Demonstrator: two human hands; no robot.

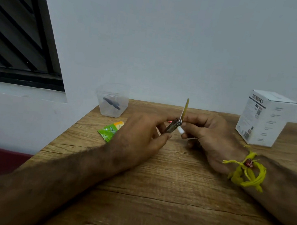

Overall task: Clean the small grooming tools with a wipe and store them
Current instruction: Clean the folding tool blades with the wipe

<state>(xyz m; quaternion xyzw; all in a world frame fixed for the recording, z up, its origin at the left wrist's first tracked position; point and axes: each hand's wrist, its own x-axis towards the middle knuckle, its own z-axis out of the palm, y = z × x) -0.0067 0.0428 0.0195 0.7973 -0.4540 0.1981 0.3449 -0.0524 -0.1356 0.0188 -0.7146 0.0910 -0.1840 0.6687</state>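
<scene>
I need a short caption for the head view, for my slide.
Left hand holds nail clipper; right hand wipes it.

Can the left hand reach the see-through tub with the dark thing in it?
Probably yes. The tub stands just beyond the left hand with bare table between. But that hand grips the nail clipper, so it isn't free.

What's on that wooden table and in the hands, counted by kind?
Grooming tools: 2, a nail clipper held in the hands, a dark tool in the tub
Wipes: 1
Clear tubs: 1
Green sachets: 1
White boxes: 1
Total: 6
</scene>
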